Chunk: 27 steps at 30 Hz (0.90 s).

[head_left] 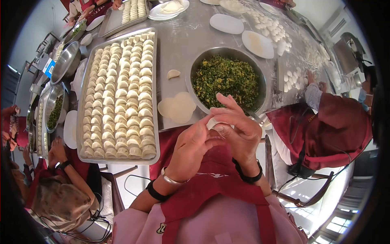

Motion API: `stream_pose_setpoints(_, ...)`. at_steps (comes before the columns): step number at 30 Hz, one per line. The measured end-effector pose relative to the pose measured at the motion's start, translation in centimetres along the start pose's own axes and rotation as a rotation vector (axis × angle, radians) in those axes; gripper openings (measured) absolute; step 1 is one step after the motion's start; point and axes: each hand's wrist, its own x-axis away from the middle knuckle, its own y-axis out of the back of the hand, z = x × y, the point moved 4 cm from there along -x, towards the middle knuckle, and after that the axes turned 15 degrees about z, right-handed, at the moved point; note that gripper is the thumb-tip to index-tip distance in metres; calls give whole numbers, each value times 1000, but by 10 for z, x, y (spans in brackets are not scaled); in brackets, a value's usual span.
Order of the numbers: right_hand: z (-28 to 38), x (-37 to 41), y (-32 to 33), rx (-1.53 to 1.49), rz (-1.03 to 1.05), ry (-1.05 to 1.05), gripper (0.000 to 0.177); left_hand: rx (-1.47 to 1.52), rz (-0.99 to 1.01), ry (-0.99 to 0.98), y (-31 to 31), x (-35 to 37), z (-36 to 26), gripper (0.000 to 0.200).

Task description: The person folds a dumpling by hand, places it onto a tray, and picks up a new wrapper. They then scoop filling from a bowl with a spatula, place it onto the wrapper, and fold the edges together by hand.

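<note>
Close to my chest, both hands meet around a dumpling (214, 123), of which a pale edge shows between the fingers. My left hand (190, 147) pinches it from the left. My right hand (240, 129) grips it from the right, with some fingers raised. Just beyond them stands a steel bowl (265, 91) of chopped green and yellow filling (227, 79). Several round dumpling wrappers (177, 108) lie overlapping left of the bowl, and a single folded dumpling (173, 74) rests above them. On the left, a metal tray (156, 91) carries long rows of folded dumplings (118, 97).
White plates (258, 44) and many small dough pieces (294, 79) cover the table's far right, amid flour. Another dumpling tray (113, 21) and stacked plates (168, 9) stand at the back. Co-workers in maroon sit at right (329, 126) and left (61, 191). More steel bowls (67, 61) stand at left.
</note>
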Motion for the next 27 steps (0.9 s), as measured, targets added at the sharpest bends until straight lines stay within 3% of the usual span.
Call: stream_pose_setpoints(27, 1, 0, -4, 15, 230, -27, 14, -98, 37, 86, 3, 3, -1, 49)
